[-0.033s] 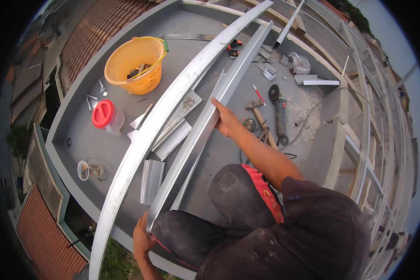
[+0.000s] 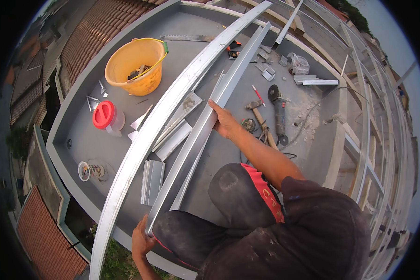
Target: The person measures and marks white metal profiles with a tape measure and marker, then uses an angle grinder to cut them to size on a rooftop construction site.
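Observation:
A long shiny metal channel [image 2: 184, 161] runs diagonally between my two hands. My right hand [image 2: 221, 119] grips it near the middle, thumb over the top. At its lower end, beside my bent knee, my left hand [image 2: 143, 238] is wrapped round it. A longer pale metal strip [image 2: 128, 182] lies just left of the channel, reaching across the ledge. Short metal offcuts [image 2: 152, 182] lie beneath and between these lengths on the grey floor.
Left are a yellow bucket [image 2: 121, 72] holding scraps, a red-lidded jug [image 2: 105, 114] and a small clear container [image 2: 84, 171]. Right are a hammer [image 2: 261, 123], angle grinder [image 2: 279, 116], marker [image 2: 258, 94], cable and plastic bag [image 2: 298, 65]. A low parapet [image 2: 56, 133] borders rooftops and metal framing.
The channel has shifted very slightly down and to the left, with both hands still on it.

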{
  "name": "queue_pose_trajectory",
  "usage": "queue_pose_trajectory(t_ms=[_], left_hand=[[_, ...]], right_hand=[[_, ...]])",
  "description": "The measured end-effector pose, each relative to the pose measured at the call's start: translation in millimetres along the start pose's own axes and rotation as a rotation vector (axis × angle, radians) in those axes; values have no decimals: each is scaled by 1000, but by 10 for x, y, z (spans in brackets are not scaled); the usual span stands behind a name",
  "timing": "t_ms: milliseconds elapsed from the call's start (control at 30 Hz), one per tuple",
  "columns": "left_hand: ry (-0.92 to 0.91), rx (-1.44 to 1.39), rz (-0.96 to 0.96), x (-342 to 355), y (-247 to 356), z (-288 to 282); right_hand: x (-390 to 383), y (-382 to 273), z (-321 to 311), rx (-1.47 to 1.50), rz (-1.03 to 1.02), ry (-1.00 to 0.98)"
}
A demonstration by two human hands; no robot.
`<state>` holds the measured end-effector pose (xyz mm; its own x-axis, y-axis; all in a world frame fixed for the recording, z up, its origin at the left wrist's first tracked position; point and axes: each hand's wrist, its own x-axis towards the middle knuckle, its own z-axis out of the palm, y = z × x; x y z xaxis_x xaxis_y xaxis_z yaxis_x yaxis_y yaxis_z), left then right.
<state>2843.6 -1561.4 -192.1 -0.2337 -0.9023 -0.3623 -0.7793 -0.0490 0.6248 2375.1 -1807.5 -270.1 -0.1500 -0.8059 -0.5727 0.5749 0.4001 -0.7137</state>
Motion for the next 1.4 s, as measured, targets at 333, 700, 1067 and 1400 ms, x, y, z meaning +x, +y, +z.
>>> queue_pose_trajectory(t_ms=[333,700,1067,1400], left_hand=[[-408,-205,-296,-152,-667,-451],[-497,-439,-335,-73,-867,-384],[-43,-113,-240,-58,-1070,128],[401,-238,-294,231,561,-506]], right_hand=[[165,653,-91,-87,50,175],[-71,649,326,-345,173,505],[-154,620,-840,-814,-102,126],[268,-194,-2203,-2059,-443,-122]])
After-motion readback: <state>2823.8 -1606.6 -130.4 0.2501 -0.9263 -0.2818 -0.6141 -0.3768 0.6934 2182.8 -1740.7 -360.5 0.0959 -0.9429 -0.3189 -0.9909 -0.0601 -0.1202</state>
